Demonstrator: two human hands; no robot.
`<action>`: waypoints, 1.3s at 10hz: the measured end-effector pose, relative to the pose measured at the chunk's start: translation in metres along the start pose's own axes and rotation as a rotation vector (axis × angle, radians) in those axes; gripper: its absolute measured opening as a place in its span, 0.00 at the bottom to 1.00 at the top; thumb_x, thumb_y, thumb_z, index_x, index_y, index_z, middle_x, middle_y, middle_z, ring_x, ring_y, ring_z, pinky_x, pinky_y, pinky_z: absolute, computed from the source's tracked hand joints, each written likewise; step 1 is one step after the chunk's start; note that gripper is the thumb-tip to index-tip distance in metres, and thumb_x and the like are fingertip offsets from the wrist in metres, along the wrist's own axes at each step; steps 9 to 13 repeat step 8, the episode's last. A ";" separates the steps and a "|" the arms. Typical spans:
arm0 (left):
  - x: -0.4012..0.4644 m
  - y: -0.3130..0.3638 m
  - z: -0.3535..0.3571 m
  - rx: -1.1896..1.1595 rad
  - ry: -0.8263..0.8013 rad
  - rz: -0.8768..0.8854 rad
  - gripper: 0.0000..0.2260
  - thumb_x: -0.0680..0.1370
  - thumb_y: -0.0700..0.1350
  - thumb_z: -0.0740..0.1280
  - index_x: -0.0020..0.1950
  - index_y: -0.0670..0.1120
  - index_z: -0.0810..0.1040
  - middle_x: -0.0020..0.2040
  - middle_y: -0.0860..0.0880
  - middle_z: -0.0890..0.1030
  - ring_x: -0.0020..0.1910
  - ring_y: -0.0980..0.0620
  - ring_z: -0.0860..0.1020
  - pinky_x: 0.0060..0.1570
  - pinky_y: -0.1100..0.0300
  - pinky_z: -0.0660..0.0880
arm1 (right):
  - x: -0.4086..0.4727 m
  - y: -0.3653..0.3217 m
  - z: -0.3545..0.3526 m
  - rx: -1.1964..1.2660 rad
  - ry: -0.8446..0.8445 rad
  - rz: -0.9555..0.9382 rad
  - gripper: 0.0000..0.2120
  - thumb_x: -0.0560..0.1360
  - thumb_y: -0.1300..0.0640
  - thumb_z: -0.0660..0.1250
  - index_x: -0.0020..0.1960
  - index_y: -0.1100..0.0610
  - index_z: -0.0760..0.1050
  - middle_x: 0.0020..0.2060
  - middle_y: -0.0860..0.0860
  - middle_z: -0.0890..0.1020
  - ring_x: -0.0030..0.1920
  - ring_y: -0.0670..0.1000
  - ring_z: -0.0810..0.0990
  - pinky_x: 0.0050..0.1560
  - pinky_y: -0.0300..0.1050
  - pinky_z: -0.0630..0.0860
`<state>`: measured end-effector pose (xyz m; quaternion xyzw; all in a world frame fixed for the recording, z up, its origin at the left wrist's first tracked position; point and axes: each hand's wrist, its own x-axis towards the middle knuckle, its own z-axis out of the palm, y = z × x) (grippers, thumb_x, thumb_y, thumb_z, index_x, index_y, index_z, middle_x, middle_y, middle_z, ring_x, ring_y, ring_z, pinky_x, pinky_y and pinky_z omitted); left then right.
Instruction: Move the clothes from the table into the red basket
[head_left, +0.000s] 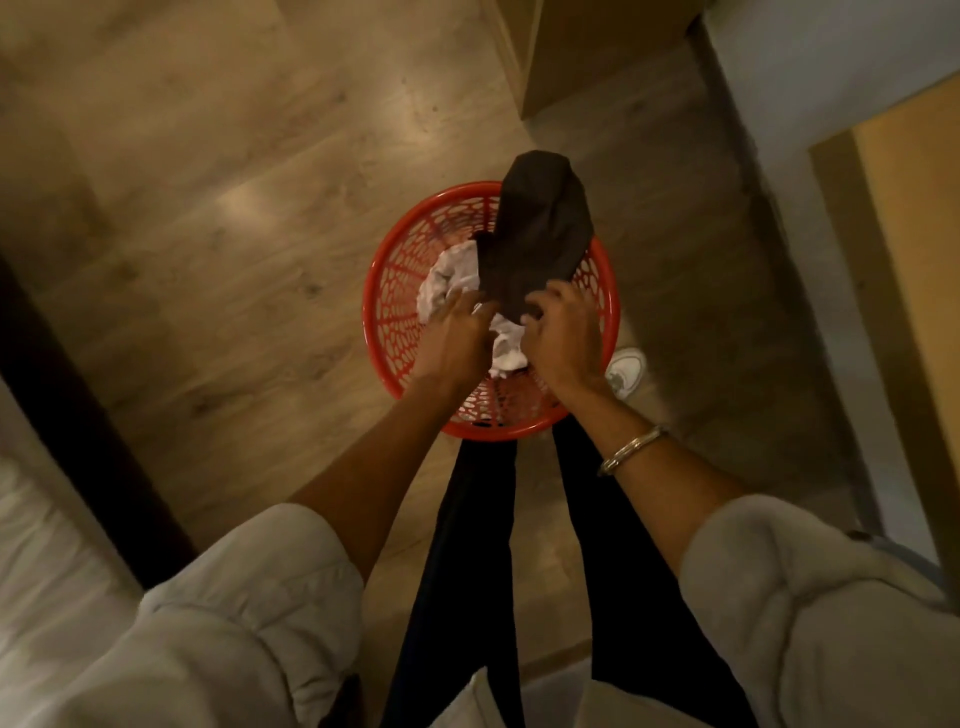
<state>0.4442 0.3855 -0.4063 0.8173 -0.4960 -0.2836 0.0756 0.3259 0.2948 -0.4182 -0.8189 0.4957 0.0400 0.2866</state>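
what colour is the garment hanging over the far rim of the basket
Dark brown, plain with no pattern, on the garment draped over the red basket; it shows best in the head view.

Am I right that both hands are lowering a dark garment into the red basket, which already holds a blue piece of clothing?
Not quite: in the head view the clothing already in the red basket is white, not blue. The rest stands: the left hand and right hand hold the dark garment over it.
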 end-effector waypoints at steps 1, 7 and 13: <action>0.051 -0.001 0.009 0.058 0.073 0.087 0.21 0.76 0.42 0.71 0.69 0.45 0.74 0.69 0.41 0.75 0.71 0.38 0.69 0.68 0.41 0.70 | 0.048 0.011 0.006 0.008 0.118 0.028 0.22 0.74 0.57 0.72 0.67 0.58 0.75 0.67 0.57 0.75 0.68 0.58 0.72 0.68 0.52 0.71; 0.091 0.003 0.035 0.266 0.039 0.041 0.16 0.77 0.49 0.67 0.65 0.49 0.77 0.67 0.46 0.77 0.68 0.40 0.70 0.65 0.45 0.65 | 0.064 0.044 0.013 -0.191 -0.029 -0.137 0.07 0.70 0.60 0.75 0.47 0.59 0.85 0.45 0.59 0.86 0.49 0.62 0.83 0.50 0.51 0.80; 0.026 0.013 0.023 0.192 -0.023 -0.025 0.35 0.76 0.50 0.70 0.79 0.49 0.56 0.80 0.41 0.56 0.79 0.36 0.50 0.75 0.38 0.57 | 0.012 0.025 -0.011 -0.169 -0.129 -0.128 0.21 0.71 0.54 0.76 0.63 0.55 0.79 0.61 0.54 0.81 0.65 0.59 0.75 0.67 0.54 0.74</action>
